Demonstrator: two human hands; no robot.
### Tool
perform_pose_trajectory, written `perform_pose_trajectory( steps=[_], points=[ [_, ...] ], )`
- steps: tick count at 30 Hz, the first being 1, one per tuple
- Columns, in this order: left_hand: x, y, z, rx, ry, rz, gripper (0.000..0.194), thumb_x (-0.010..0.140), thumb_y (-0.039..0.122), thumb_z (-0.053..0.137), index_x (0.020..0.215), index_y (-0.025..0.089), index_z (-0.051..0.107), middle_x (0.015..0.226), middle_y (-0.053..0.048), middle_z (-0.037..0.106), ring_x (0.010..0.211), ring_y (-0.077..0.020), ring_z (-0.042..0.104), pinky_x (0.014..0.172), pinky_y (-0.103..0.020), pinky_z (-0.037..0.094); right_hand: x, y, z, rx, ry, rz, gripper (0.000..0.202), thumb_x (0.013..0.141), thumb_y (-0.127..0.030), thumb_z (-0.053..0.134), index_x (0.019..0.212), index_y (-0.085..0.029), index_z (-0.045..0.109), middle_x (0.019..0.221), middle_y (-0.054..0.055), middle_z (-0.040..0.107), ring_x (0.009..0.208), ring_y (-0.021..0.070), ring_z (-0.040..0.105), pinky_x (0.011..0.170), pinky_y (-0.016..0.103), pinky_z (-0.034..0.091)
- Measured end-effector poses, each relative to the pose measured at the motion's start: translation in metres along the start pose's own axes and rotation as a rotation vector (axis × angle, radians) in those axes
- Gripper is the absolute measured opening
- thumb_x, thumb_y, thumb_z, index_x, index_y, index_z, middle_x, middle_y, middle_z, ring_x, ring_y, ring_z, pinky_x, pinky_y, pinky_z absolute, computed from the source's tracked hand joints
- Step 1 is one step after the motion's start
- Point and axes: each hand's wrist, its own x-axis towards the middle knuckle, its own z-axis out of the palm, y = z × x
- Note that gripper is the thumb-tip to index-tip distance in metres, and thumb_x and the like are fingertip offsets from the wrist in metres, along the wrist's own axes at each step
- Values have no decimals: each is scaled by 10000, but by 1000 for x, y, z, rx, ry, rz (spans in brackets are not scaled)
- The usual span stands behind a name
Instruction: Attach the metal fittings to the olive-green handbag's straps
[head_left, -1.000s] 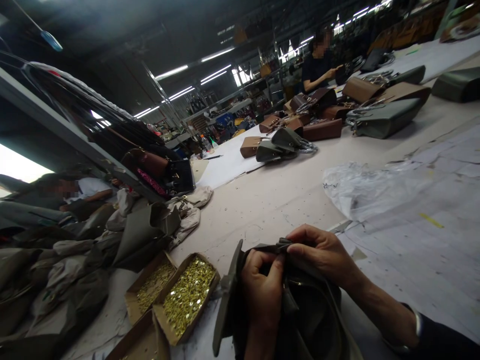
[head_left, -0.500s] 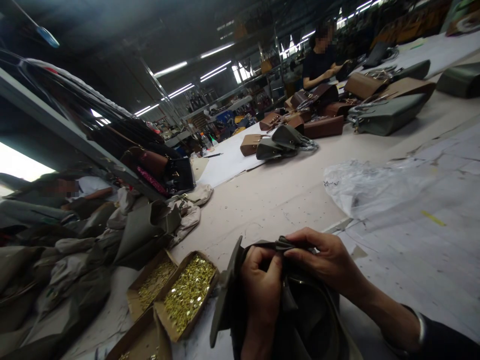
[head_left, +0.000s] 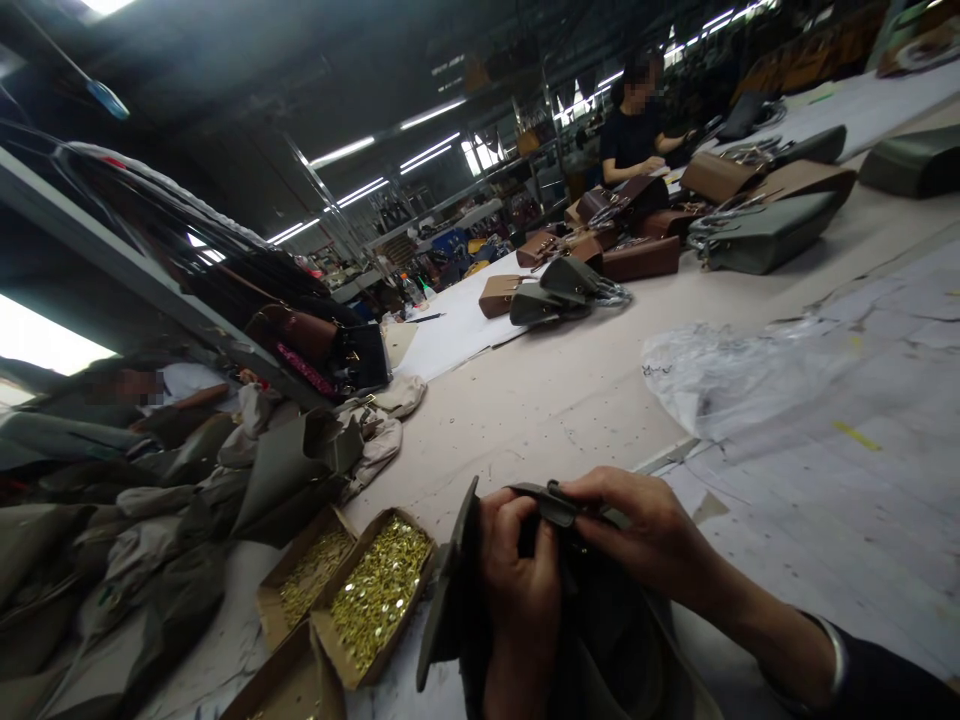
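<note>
Left hand [head_left: 521,580] and right hand [head_left: 645,530] both closed on dark olive bag [head_left: 600,640], pinching small tab at its top edge, probably to steady it. Bag resting at near edge of bench [head_left: 570,390]. Clear plastic sheet [head_left: 742,375] lying to the right. Cardboard box of brass fittings [head_left: 379,590] kept close by the left hand, likely for easy reach. No readable writing.

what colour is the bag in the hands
Dark olive green bag, held by both hands; seen in the head view.
</note>
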Motion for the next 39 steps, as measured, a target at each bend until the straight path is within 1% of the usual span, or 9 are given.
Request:
perform_pose_trajectory(
  steps=[4,8,13,16,22,25,30,34,39],
  points=[
    [-1,-2,-4,124,62,115,202,852,151,704,1030,230,651,1156,-66,606,1091,-235,619,939,-358,534,1,2,-2,49,-25,31,246,938,-134,653,1143,-265,694,1039,14,763,927,199,723,810,288,556],
    [6,2,-12,100,-63,147,326,876,106,652,1164,243,587,1354,-100,588,1266,-270,573,1034,-426,519,4,0,-4,85,-47,42,258,913,-126,659,1130,-257,703,1027,12,762,892,190,718,785,276,554],
    [21,9,-23,27,-363,196,394,865,10,587,1179,246,623,1096,-48,682,1055,-201,654,931,-332,555,5,1,-6,84,-93,14,301,889,-100,630,1134,-258,704,976,2,751,827,178,694,769,281,539],
    [28,9,-25,-3,-409,192,359,856,11,595,1137,224,660,1093,-65,692,1049,-213,658,920,-334,561,4,3,-7,68,-77,8,292,896,-115,631,1143,-255,702,981,11,750,842,190,697,778,293,543],
    [36,4,-24,-44,-483,237,394,911,43,595,1242,248,652,1057,-46,725,1004,-205,665,887,-326,542,4,4,-7,66,-38,-34,407,859,-53,603,1190,-278,679,1024,-12,746,870,171,697,807,271,533],
    [34,4,-22,-65,-449,225,341,898,40,616,1168,244,656,1025,-29,720,976,-193,669,860,-301,535,5,3,-6,65,-31,-48,390,879,-50,613,1183,-289,667,1033,-25,732,918,166,688,846,262,520],
    [22,6,-15,-8,-320,211,365,872,28,625,1154,260,642,1013,-11,709,961,-185,675,852,-289,541,4,1,-4,26,-27,-16,374,904,-61,591,1206,-279,624,1085,-1,710,1002,188,668,894,292,514],
    [11,8,-9,33,-206,213,308,888,64,618,1126,256,649,984,-10,711,917,-182,683,828,-283,557,1,-6,-1,-73,-15,-6,374,874,-48,541,1184,-254,579,1067,32,663,992,222,643,867,341,516],
    [0,2,-5,67,-114,276,295,892,88,623,1139,250,635,985,-15,714,910,-179,695,822,-285,576,-3,-14,2,-233,-20,-47,299,911,-60,528,1147,-243,552,1016,47,639,945,252,618,813,379,500]
  ],
)
